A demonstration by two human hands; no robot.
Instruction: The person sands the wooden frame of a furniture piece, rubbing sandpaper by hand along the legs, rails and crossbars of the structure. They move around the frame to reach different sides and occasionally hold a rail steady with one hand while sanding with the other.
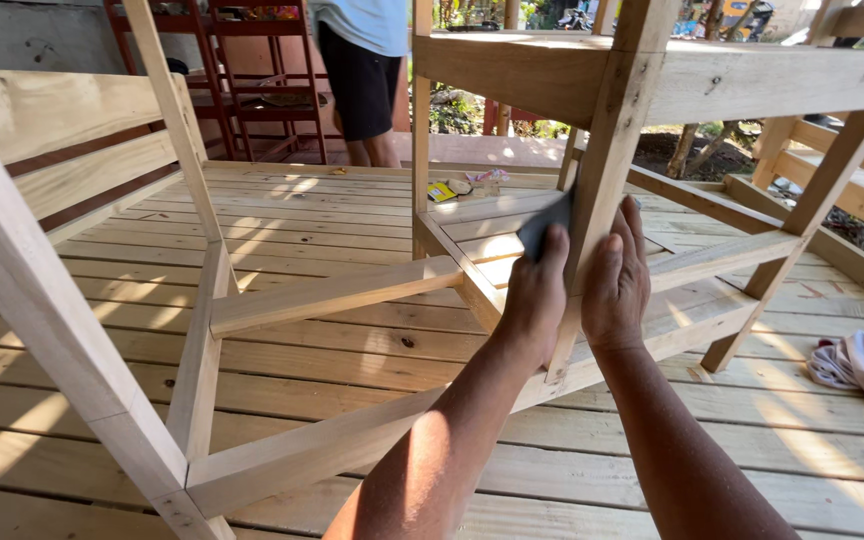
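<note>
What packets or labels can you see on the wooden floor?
Small yellow packet: lies flat on the wooden deck behind the chair frame, yellow with a dark patch.
Crumpled wrapper: just right of it, pale with pinkish bits, too small to tell more.
No signs or screens.

The sandpaper sheet is dark grey, folded, and projecting above the left-hand grip, lying flat against the leg. The wooden leg is pale, unfinished, square-section, running tilted through the grip, between both palms, extending above and below.
</note>
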